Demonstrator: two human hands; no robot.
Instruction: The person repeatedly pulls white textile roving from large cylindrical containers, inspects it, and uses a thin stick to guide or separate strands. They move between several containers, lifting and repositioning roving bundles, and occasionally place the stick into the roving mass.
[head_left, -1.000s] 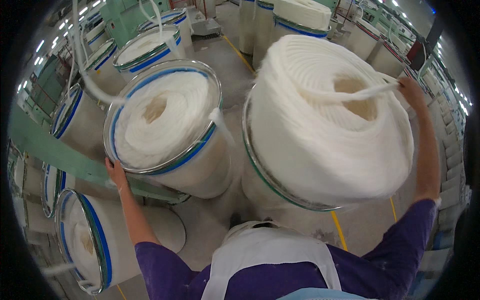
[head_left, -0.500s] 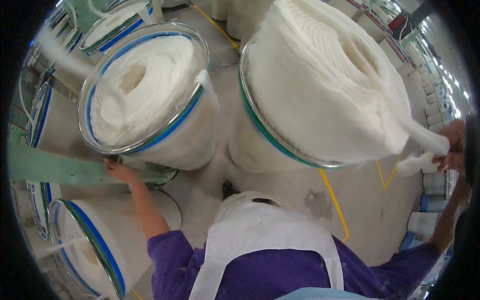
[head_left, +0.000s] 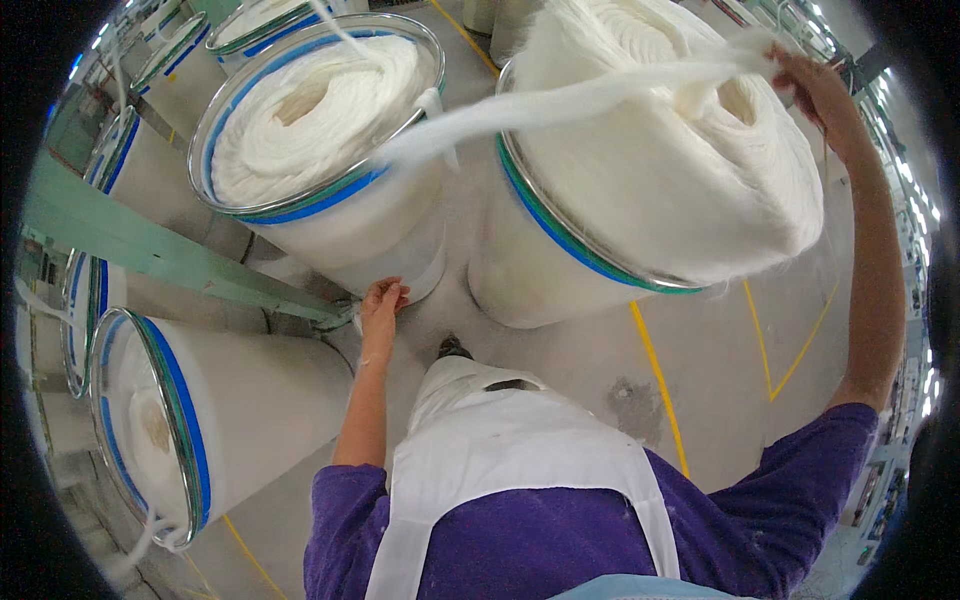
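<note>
My right hand point(head_left: 808, 88) is raised at the upper right, its fingers closed on a white fibre sliver point(head_left: 560, 104). The sliver stretches leftward through the air, and its blurred loose end hangs in front of the left can. Below it, a can point(head_left: 530, 235) overflows with a tall coiled mound of sliver point(head_left: 690, 190). To the left stands another can point(head_left: 385, 240), filled to about its rim with coiled sliver point(head_left: 330, 115). My left hand point(head_left: 382, 308) is low before that can, its fingers loosely bent and apart, with nothing visible in them.
A pale green beam point(head_left: 170, 250) crosses the left side. Beneath it stands another can point(head_left: 240, 400) with sliver inside, a strand hanging over its rim. More cans point(head_left: 260, 35) stand at the far left. Yellow lines point(head_left: 660, 390) mark the grey floor point(head_left: 560, 370).
My right hand has swung up and inward from the far right, drawing the sliver across the mound toward the left can. My left hand has moved rightward from below the left can's rim.
</note>
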